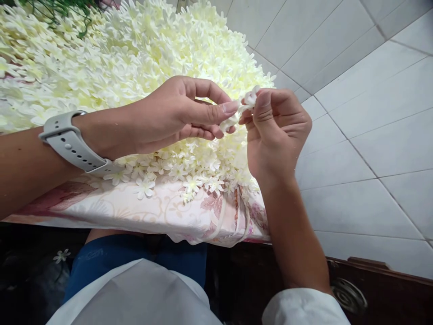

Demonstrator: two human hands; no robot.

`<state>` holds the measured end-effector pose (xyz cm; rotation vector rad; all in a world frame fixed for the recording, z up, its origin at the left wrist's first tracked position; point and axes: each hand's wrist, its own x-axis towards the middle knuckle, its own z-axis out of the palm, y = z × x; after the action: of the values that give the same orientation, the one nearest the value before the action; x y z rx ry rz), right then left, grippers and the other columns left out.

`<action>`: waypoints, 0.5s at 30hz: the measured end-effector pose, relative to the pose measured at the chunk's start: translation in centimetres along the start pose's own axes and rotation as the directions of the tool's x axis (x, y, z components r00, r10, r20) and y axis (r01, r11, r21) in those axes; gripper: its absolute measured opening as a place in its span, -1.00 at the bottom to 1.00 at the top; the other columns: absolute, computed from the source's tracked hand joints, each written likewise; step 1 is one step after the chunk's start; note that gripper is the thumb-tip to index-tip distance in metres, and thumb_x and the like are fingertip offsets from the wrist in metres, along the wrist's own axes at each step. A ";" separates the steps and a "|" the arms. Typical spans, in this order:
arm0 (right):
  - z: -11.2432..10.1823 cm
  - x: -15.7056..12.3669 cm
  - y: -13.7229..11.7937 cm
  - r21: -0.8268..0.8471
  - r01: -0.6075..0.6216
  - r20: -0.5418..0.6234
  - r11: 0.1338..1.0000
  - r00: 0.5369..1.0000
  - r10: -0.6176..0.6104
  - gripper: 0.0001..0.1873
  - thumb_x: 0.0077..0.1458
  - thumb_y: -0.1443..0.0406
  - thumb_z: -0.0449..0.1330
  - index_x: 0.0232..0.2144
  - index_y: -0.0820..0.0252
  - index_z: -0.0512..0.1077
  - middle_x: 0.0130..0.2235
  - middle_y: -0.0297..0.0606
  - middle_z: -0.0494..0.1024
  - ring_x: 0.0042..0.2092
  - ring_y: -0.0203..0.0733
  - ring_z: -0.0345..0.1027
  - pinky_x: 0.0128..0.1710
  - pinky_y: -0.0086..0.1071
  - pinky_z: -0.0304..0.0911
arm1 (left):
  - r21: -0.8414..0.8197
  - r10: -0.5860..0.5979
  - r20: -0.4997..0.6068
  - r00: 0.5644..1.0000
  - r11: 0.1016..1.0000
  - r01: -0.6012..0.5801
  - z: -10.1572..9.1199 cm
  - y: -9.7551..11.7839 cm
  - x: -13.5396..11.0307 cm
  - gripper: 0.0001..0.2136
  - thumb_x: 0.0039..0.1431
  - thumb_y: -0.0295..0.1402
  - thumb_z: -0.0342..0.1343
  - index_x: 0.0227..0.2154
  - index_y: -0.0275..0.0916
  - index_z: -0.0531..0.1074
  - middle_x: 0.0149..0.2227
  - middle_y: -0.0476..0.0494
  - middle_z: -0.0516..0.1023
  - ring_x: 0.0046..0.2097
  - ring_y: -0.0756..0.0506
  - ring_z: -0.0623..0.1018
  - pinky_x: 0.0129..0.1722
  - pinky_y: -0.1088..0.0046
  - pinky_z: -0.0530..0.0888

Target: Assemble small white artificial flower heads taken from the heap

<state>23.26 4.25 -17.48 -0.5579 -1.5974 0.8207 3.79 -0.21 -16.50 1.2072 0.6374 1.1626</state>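
A small cream artificial flower (244, 104) is pinched between both my hands above a big heap of the same flowers (135, 58). My left hand (176, 113), with a grey watch (72, 143) on its wrist, holds the flower's lower part between thumb and fingers. My right hand (275, 128) is curled, its thumb and fingertips closed on the flower's upper petals.
The heap lies on a pink floral cloth (162, 210) over a surface at my lap. A few green stems (64, 11) show at the top left. One loose flower (61, 256) lies low at the left. White floor tiles (365, 113) fill the right; dark wooden furniture (379, 289) is below.
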 end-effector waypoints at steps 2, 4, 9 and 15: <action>-0.2 0.3 0.2 -0.017 -0.004 -0.036 1.000 0.999 0.003 -0.72 0.09 0.02 0.46 -0.41 0.03 0.56 -0.41 -0.40 0.51 -0.38 -0.29 0.37 -0.33 -0.30 0.41 | -0.022 -0.012 -0.025 1.000 1.000 0.012 0.1 0.1 0.0 -0.88 0.13 -0.40 0.43 -0.39 -0.29 0.59 -0.44 -0.05 0.55 -0.38 0.05 0.57 -0.23 0.52 0.58; -0.3 0.4 0.5 -0.037 0.025 -0.079 0.999 0.997 -0.028 -0.77 0.11 0.11 0.47 -0.37 0.02 0.53 -0.40 -0.42 0.48 -0.38 -0.31 0.36 -0.35 -0.34 0.38 | -0.039 -0.020 -0.051 0.999 0.999 0.018 0.2 0.2 0.0 -0.91 0.14 -0.44 0.40 -0.39 -0.29 0.60 -0.44 -0.05 0.56 -0.39 0.05 0.58 -0.24 0.51 0.58; -0.2 0.3 0.4 -0.071 0.090 -0.070 0.993 0.993 -0.095 -0.80 0.10 0.21 0.48 -0.23 0.00 0.58 -0.19 -0.33 0.57 -0.19 -0.27 0.45 -0.24 -0.33 0.43 | -0.036 -0.039 -0.068 0.997 0.999 0.036 0.4 0.3 0.1 -0.93 0.18 -0.52 0.33 -0.41 -0.30 0.59 -0.45 -0.03 0.55 -0.38 0.04 0.61 -0.21 0.50 0.59; 0.3 -0.3 -0.4 -0.052 0.076 0.221 0.996 0.973 -0.063 -0.75 0.13 0.05 0.44 -0.37 0.03 0.56 -0.35 -0.42 0.51 -0.33 -0.32 0.43 -0.34 -0.33 0.41 | -0.010 -0.049 -0.046 0.998 0.999 0.049 0.5 0.2 0.0 -0.79 0.29 -0.51 0.22 -0.49 -0.33 0.55 -0.48 -0.05 0.49 -0.40 0.08 0.58 -0.29 0.62 0.56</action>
<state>23.05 3.78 -17.38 -0.4632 -1.8384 0.8052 4.15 -0.37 -16.19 1.1538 0.6919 1.1539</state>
